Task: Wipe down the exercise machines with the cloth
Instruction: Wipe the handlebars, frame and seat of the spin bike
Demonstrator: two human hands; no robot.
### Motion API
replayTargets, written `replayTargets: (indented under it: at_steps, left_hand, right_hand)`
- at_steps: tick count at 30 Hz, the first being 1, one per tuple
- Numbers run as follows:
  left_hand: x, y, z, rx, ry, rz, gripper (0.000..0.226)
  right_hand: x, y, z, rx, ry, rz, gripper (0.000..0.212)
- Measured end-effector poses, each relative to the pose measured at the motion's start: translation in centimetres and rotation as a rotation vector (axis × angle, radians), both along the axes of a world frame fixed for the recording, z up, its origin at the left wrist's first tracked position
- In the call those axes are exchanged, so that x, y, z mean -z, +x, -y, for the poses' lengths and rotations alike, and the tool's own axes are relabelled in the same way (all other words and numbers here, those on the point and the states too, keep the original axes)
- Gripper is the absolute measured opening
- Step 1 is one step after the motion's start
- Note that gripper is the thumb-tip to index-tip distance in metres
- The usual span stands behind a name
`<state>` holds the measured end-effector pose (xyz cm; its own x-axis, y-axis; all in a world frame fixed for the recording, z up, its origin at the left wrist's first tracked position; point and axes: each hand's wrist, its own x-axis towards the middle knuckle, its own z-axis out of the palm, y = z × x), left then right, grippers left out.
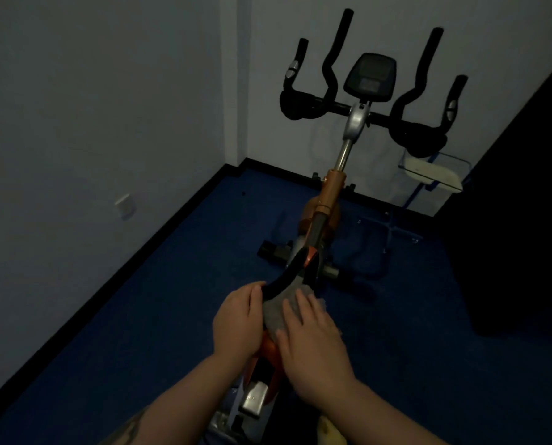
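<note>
Our right hand (313,345) lies flat on the grey cloth (279,311), fingers straight and spread, pressing it onto the frame of the exercise bike (327,200) in the lower middle of the frame. Our left hand (236,319) sits just beside it on the left, fingers wrapped around the side of the frame near the curved black piece (284,281) that rises there; whether it also catches an edge of the cloth we cannot tell. So one grip is flat and apart on the cloth, the other curled on the bike.

The cloth lies directly under the right palm and between the two hands. From here the bike's long axis runs up the frame and slightly right: along the dark tube, then the orange post (332,187), the silver stem, to the handlebars (364,107) and the console (371,77) at upper middle. We judge the remaining wiping lies that way, away from us, and the right hand, already on the cloth, is better placed to push it along.

A clear stand (435,175) sits at right, near the handlebars, on the blue floor (139,332).
</note>
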<state>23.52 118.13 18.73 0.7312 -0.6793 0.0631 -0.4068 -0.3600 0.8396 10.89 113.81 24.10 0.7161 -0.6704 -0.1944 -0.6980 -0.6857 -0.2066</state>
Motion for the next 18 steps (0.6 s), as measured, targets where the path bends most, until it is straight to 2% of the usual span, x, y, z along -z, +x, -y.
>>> replayTargets:
  at_steps: [4,6,9,13,16,18]
  left_hand:
    - [-0.1,0.0,-0.1,0.028,0.013,0.019,0.036]
    - [0.0,0.0,-0.2,0.039,0.034,0.026,0.038]
    - [-0.1,-0.1,-0.4,0.037,0.042,0.018,0.038]
    - [-0.1,0.0,-0.3,0.038,0.034,0.027,0.036]
    - [-0.2,0.0,-0.3,0.045,0.044,0.045,0.038]
    - [-0.3,-0.1,-0.4,0.047,0.048,0.059,0.037]
  right_hand:
    - [0.3,1.2,1.5,0.063,-0.159,0.043,0.052]
    - [0.9,2.2,1.7,0.130,-0.149,0.040,0.053]
    - [1.7,1.6,-1.6,0.086,-0.166,0.003,0.056]
    - [1.0,-1.0,-3.2,0.049,-0.120,0.036,0.057]
    - [0.9,0.2,-0.3,0.237,0.090,0.081,0.061]
    - [1.2,0.9,0.1,0.347,0.110,0.131,0.062]
